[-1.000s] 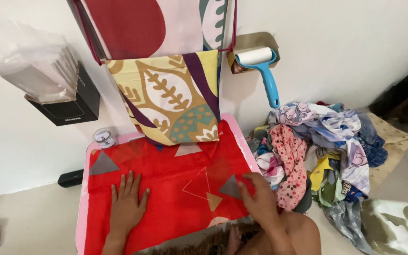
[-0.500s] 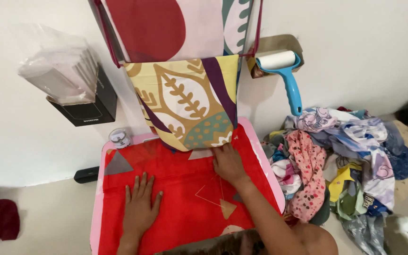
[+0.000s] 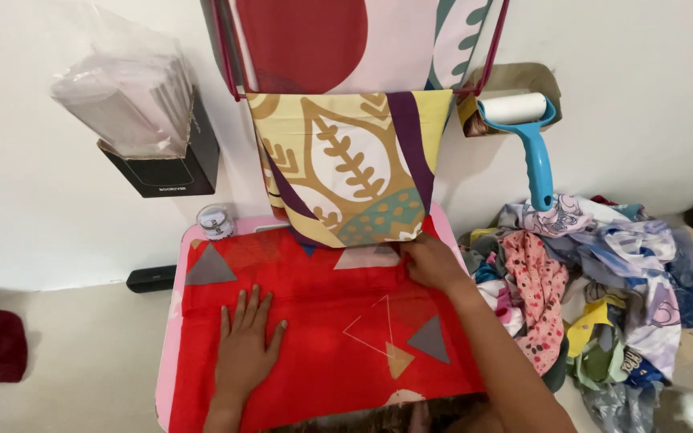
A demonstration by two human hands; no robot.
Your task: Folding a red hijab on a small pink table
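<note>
1. Left hand (image 3: pixel 246 349) lies flat, fingers spread, on the red cloth (image 3: pixel 322 337) covering the table (image 3: pixel 172 353): keep it pinning.
2. Right hand (image 3: pixel 431 261) pinches the cloth's far edge; pull evenly, smoothing creases.

Both the left hand (image 3: pixel 246 349) and right hand (image 3: pixel 433 263) are bare, forearms unsleeved

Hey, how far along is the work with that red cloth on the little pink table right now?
Done: the red cloth lies spread flat over the pink table. In hand: the left hand presses flat on its middle, while the right hand is at its far edge, under the hanging leaf-print fabric. Left: the cloth shows no fold yet, and a pile of mixed fabric pieces waits beside the table.
</note>
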